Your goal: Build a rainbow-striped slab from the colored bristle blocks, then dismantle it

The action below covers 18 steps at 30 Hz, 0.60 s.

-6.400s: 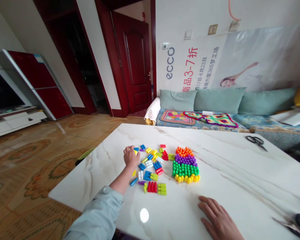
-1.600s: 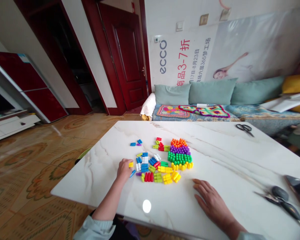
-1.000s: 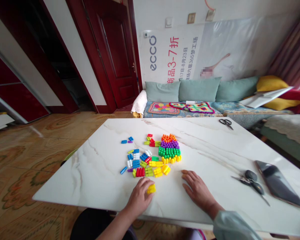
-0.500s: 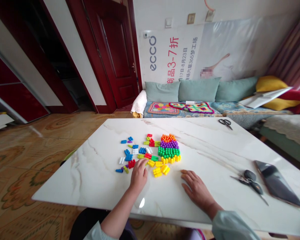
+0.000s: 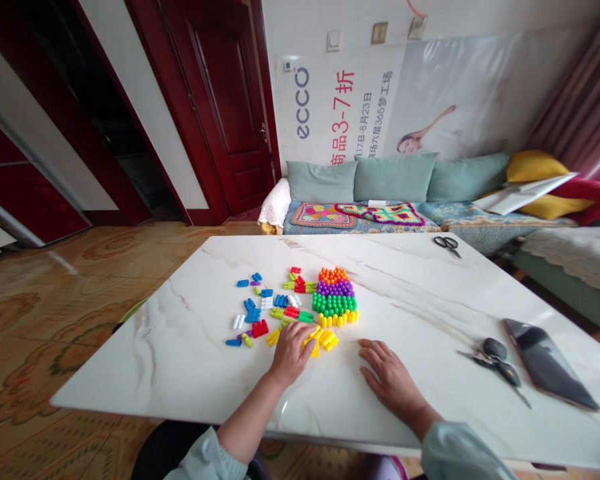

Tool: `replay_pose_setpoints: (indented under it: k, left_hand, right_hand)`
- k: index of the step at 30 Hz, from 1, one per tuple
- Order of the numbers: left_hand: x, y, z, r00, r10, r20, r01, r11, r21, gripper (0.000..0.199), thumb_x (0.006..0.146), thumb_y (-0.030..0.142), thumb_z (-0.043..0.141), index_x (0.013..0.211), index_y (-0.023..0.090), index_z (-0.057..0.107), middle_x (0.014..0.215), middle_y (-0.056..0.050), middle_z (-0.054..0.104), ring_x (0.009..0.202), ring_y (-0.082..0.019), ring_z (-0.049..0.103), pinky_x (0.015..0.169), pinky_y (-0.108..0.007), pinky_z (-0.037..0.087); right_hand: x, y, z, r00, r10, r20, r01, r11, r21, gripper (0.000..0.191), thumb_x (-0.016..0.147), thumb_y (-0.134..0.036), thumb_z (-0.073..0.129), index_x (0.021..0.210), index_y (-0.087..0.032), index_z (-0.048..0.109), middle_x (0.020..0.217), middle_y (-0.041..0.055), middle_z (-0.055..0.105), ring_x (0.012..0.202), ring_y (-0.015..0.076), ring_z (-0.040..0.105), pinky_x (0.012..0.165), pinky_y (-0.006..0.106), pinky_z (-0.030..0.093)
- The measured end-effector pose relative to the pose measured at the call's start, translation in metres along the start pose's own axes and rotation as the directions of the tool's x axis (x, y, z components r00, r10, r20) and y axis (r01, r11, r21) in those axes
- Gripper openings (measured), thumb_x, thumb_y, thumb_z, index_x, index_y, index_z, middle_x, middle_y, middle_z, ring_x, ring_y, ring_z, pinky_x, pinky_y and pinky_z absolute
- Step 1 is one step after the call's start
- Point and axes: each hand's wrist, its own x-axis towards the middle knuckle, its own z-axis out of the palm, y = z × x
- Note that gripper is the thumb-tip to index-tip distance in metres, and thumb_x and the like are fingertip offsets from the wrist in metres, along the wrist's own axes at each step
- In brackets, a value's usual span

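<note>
My left hand (image 5: 291, 353) bends over the yellow plastic building blocks (image 5: 329, 339) near the table's front. Its thumb and fingers close around a yellow block (image 5: 315, 349), partly hidden by them. Left of the hand lies another yellow block (image 5: 273, 337). My right hand (image 5: 393, 380) rests on the table with its fingers stretched out, holding nothing. Beyond my hands stands an assembly of knobbed blocks (image 5: 336, 297) in orange, purple, green and yellow rows. Loose blue, white, red and lime blocks (image 5: 253, 313) are scattered to its left.
The white marbled table (image 5: 180, 360) carries black-handled scissors (image 5: 447, 245) at the far right. Closer on the right lie a key bunch with an open blade (image 5: 500, 367) and a dark phone (image 5: 550, 363). A sofa (image 5: 310, 223) stands behind the table.
My left hand has moved right, onto the yellow blocks. One yellow block now lies left of that hand. My right hand stays in its place on the table.
</note>
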Motion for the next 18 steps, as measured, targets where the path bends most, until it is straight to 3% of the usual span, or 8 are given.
replay_pose_setpoints:
  k: [6, 9, 11, 14, 18]
  left_hand:
    - [0.027, -0.004, 0.004, 0.997, -0.026, 0.076, 0.015, 0.991, 0.137, 0.033, 0.096, 0.038, 0.039, 0.110, 0.025, 0.065, 0.107, -0.004, 0.068, 0.102, -0.024, 0.056, 0.092, -0.042, 0.044]
    - [0.026, -0.011, 0.007, 0.996, -0.082, 0.016, 0.077, 0.971, 0.224, 0.037, 0.095, 0.039, 0.040, 0.123, 0.023, 0.058, 0.124, -0.008, 0.061, 0.114, -0.027, 0.052, 0.097, -0.046, 0.042]
    - [0.016, -0.015, 0.007, 0.995, -0.099, -0.026, 0.102, 0.963, 0.250, 0.042, 0.095, 0.040, 0.041, 0.130, 0.022, 0.053, 0.135, -0.010, 0.053, 0.124, -0.028, 0.046, 0.102, -0.048, 0.039]
    - [-0.010, -0.020, 0.003, 0.998, -0.068, 0.007, 0.064, 0.966, 0.251, 0.049, 0.091, 0.044, 0.046, 0.136, 0.022, 0.046, 0.145, -0.011, 0.043, 0.134, -0.029, 0.037, 0.107, -0.049, 0.034]
    - [-0.040, -0.022, -0.002, 0.991, -0.044, 0.127, 0.007, 0.961, 0.278, 0.086, 0.075, 0.057, 0.063, 0.146, 0.020, 0.031, 0.152, -0.014, 0.030, 0.140, -0.035, 0.026, 0.112, -0.054, 0.026]
  right_hand:
    - [0.000, 0.000, 0.000, 1.000, -0.010, -0.021, 0.010, 1.000, 0.006, 0.021, 0.090, -0.023, 0.045, 0.107, -0.021, 0.057, 0.124, 0.0116, 0.057, 0.112, 0.0242, 0.053, 0.094, 0.043, 0.048]
    - [0.000, 0.000, -0.001, 1.000, -0.010, -0.030, 0.011, 1.000, 0.008, 0.021, 0.089, -0.023, 0.046, 0.106, -0.021, 0.058, 0.122, 0.0116, 0.058, 0.111, 0.0243, 0.054, 0.093, 0.043, 0.049]
    - [0.000, 0.000, -0.001, 1.000, -0.008, -0.029, 0.008, 1.000, 0.013, 0.020, 0.089, -0.023, 0.046, 0.106, -0.021, 0.058, 0.122, 0.0117, 0.058, 0.111, 0.0242, 0.054, 0.093, 0.043, 0.049]
    - [0.001, 0.000, -0.001, 1.000, -0.004, -0.017, 0.004, 1.000, 0.020, 0.021, 0.090, -0.023, 0.045, 0.107, -0.021, 0.057, 0.123, 0.0117, 0.058, 0.112, 0.0242, 0.053, 0.094, 0.043, 0.048]
    - [0.001, -0.001, -0.001, 1.000, 0.003, 0.002, -0.003, 1.000, 0.026, 0.020, 0.090, -0.022, 0.045, 0.107, -0.021, 0.056, 0.125, 0.0117, 0.056, 0.112, 0.0248, 0.052, 0.094, 0.044, 0.047]
